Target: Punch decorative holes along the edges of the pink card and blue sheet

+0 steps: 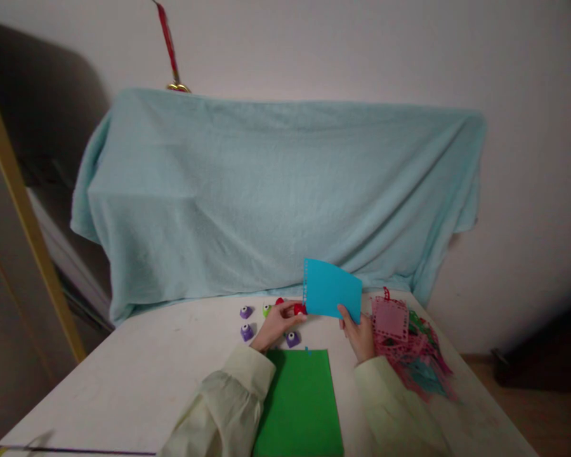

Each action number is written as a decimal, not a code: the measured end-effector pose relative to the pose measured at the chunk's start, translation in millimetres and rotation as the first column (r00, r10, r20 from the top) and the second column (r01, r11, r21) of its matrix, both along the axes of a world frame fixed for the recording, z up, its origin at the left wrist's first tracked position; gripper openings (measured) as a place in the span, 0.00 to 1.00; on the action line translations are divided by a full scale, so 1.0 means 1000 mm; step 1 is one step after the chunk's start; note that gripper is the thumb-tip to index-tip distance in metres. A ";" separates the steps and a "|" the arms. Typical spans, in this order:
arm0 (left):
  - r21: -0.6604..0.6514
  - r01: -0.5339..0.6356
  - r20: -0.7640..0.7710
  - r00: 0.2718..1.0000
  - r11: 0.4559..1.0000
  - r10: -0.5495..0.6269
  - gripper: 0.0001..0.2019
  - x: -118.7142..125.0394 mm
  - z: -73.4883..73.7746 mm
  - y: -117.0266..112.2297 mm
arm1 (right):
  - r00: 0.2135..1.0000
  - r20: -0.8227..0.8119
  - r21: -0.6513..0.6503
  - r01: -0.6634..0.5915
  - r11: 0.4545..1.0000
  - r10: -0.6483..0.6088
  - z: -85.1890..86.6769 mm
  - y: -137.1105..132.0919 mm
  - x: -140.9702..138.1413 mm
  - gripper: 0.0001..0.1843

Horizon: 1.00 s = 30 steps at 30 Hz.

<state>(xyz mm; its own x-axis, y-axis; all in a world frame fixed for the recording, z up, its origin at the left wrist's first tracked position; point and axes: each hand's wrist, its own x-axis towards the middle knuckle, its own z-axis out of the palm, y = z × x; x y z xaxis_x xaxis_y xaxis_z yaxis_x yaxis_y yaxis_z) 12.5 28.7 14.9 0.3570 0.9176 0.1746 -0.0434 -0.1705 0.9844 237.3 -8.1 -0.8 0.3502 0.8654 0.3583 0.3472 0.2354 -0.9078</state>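
My right hand (356,331) pinches the lower right corner of a blue sheet of paper (333,289), thumb on the near face. A row of small punched holes runs down the sheet's left edge. My left hand (276,322) closes around a small red craft punch (300,309) at the lower end of that edge. Whether the paper sits inside the punch is too small to tell. Close by on the table lie purple punches (246,331), a green punch (266,310) and another red one (280,301), partly behind my left hand.
A green sheet (299,403) lies between my forearms. To the right is a heap of punched paper pieces (412,355), mostly pink, with a pink square (390,319) on it. A light blue blanket (276,190) hangs behind the white table (124,374).
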 end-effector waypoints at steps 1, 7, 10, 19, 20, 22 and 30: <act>-0.009 0.004 0.020 1.000 1.000 -0.003 0.23 0.000 -0.001 0.000 | 1.000 0.001 -0.009 -0.009 1.000 0.009 0.000 0.000 0.000 0.24; -0.045 0.016 0.092 0.996 0.999 -0.012 0.22 0.002 -0.005 0.000 | 0.999 -0.027 -0.035 -0.038 0.999 0.037 -0.001 0.000 -0.001 0.23; -0.053 0.004 0.083 0.997 0.999 0.001 0.22 0.001 -0.003 0.000 | 0.999 -0.030 -0.021 -0.045 0.999 0.044 -0.001 0.000 -0.002 0.23; -0.041 0.001 0.039 0.999 0.999 0.000 0.21 0.003 0.001 -0.004 | 0.998 -0.020 -0.017 -0.056 0.998 0.056 0.005 -0.003 -0.004 0.24; -0.044 0.004 0.037 0.999 0.999 -0.002 0.21 0.003 0.001 -0.004 | 0.998 -0.019 -0.016 -0.055 0.998 0.055 0.005 -0.003 -0.004 0.24; -0.047 0.001 0.032 0.999 0.999 0.001 0.21 0.004 0.001 -0.005 | 0.998 -0.019 -0.019 -0.062 0.998 0.062 0.006 -0.004 -0.005 0.24; -0.040 0.001 0.023 1.000 0.999 0.000 0.21 0.005 0.003 -0.006 | 0.994 -0.061 -0.057 -0.092 0.994 0.089 0.006 -0.004 -0.005 0.23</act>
